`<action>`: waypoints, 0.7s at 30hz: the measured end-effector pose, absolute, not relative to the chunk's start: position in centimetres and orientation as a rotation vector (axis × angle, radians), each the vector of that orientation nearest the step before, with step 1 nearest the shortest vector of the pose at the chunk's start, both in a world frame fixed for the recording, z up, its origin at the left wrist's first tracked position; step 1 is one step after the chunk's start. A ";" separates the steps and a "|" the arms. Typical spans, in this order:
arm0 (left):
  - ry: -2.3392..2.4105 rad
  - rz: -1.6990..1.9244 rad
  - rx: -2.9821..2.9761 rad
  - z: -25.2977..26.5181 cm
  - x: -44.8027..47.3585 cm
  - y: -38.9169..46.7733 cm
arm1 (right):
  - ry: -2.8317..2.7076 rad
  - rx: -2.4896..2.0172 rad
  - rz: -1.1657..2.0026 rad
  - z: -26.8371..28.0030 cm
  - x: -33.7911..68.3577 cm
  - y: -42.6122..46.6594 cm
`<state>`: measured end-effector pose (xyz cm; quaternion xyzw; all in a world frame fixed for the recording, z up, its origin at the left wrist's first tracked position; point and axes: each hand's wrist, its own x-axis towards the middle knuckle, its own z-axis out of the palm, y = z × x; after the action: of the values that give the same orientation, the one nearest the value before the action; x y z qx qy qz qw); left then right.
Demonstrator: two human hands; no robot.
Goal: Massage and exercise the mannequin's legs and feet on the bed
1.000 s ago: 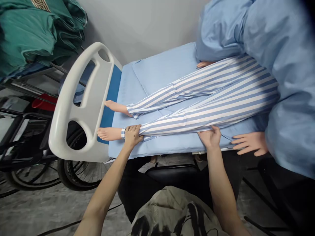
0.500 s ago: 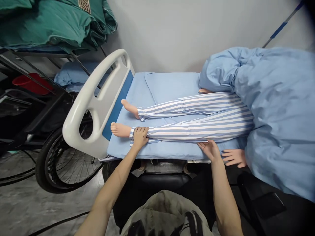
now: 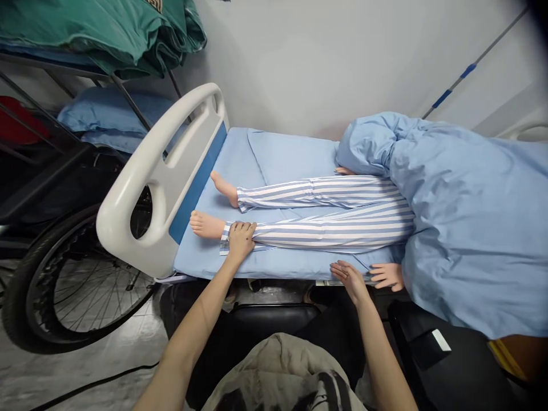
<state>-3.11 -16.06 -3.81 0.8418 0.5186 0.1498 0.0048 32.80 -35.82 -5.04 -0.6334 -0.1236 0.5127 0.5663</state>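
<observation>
A manikin in blue-and-white striped trousers [image 3: 325, 231] lies on the bed, its bare feet [image 3: 207, 224] towards the footboard. My left hand [image 3: 242, 240] is wrapped over the nearer lower leg, just above the ankle, on the trouser cuff. My right hand [image 3: 349, 279] is held palm up at the near edge of the mattress, fingers stretched, with nothing in it. It is apart from the leg and close to the manikin's hand [image 3: 386, 277]. A bunched blue quilt [image 3: 466, 228] covers the manikin's upper body.
The white footboard [image 3: 128, 177] rises at the left end of the blue sheet [image 3: 295, 149]. Left of it are a wheelchair wheel [image 3: 81, 285] and a rack with green bedding [image 3: 107, 34]. A black seat [image 3: 462, 365] with a dark flat object stands at lower right.
My right hand has come away from under the nearer thigh, towards me and the bed edge. My left hand stays on the lower leg. The view has shifted slightly.
</observation>
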 end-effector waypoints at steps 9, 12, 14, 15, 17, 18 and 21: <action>1.630 0.450 2.620 -3.6 -3.0 -16.1 | -0.857 -1.590 1.390 0.0 25.8 -30.4; 1.627 0.435 2.623 -3.5 -3.0 -16.3 | -1.092 -1.536 1.469 1.8 22.8 -27.3; 1.620 0.441 2.621 -3.5 -3.0 -16.3 | -1.227 -1.484 1.500 2.7 20.6 -25.0; 1.615 0.450 2.619 -3.5 -3.0 -16.4 | -1.288 -1.455 1.502 3.1 19.5 -23.6; 1.604 0.467 2.613 -3.6 -3.0 -16.4 | -1.411 -1.414 1.448 3.4 17.2 -20.6; 1.599 0.472 2.608 -3.6 -3.1 -16.4 | -1.480 -1.407 1.390 3.5 15.9 -19.0; 1.594 0.471 2.592 -3.8 -3.1 -16.4 | -1.709 -1.433 1.111 3.6 11.7 -13.2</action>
<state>-3.08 -16.40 -3.78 0.8414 0.5174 0.1530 0.0314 11.70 -13.22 3.55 -0.5451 -0.6500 0.4225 0.3193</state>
